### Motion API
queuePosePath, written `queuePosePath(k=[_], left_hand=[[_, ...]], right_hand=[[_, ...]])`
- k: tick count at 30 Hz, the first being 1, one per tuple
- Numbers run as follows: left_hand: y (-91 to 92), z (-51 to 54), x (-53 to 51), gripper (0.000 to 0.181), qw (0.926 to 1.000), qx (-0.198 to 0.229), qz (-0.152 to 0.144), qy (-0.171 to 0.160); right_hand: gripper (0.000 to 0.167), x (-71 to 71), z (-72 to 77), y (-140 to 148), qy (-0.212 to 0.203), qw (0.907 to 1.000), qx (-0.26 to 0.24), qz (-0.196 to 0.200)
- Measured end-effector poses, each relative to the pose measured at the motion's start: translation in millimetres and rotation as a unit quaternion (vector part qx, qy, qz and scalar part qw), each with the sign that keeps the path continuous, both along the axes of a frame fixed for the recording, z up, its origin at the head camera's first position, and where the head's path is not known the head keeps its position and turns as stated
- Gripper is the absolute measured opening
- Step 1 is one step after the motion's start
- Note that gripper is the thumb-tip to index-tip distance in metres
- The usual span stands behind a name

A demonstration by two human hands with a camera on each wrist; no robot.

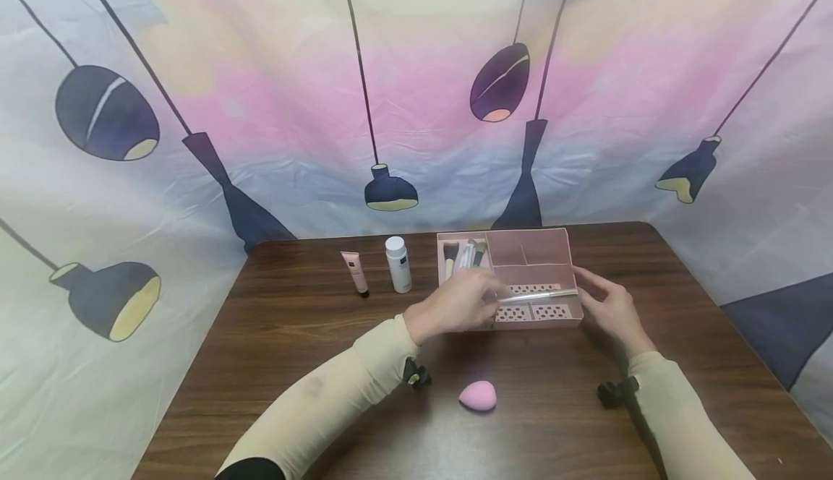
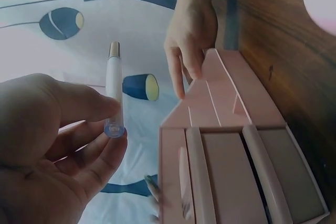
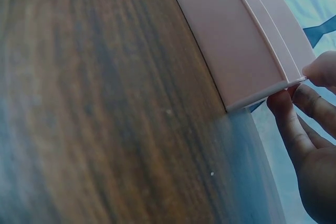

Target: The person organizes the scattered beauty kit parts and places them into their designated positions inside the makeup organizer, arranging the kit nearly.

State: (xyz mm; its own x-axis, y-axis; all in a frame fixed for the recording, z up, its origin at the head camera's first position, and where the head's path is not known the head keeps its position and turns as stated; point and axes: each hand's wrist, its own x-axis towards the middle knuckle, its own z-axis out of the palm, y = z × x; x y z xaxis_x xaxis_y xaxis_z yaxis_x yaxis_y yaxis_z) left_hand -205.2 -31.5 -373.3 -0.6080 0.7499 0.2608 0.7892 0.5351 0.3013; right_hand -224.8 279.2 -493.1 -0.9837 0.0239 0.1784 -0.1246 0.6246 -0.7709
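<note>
My left hand is over the front middle of a pink compartment box. Between thumb and fingers it pinches a slim clear tube with a metallic end, held above the box. The tube lies nearly level in the head view, its metallic end pointing right. My right hand is at the box's right end; its fingers touch that side near the corner. Several makeup brushes lie in the left compartment, partly hidden by my left hand.
Left of the box, a white bottle and a pink squeeze tube stand on the wooden table. A pink makeup sponge lies in front. Behind the table hangs a cloth printed with lamps.
</note>
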Motion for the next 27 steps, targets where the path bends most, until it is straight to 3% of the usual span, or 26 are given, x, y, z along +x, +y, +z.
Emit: queuePosePath(k=[7,21,27], left_hand=[[2.9,-2.4,-12.4,0.027,0.9998,0.002,0.015,-0.012],[16.8,-7.8,-29.1,0.028,0.9996,-0.017,-0.006,0.02],[23.0,-8.1,-32.4,0.027,0.9986,-0.047,0.018,0.016]], right_hand=[[0.052,-1.3,-2.2,0.2,-0.011,0.9999,-0.009,0.003],[0.049,-0.7,-1.1,1.8,-0.002,0.9999,-0.009,0.007],[0.048,-1.3,-1.7,1.1,-0.003,1.0,0.003,0.003]])
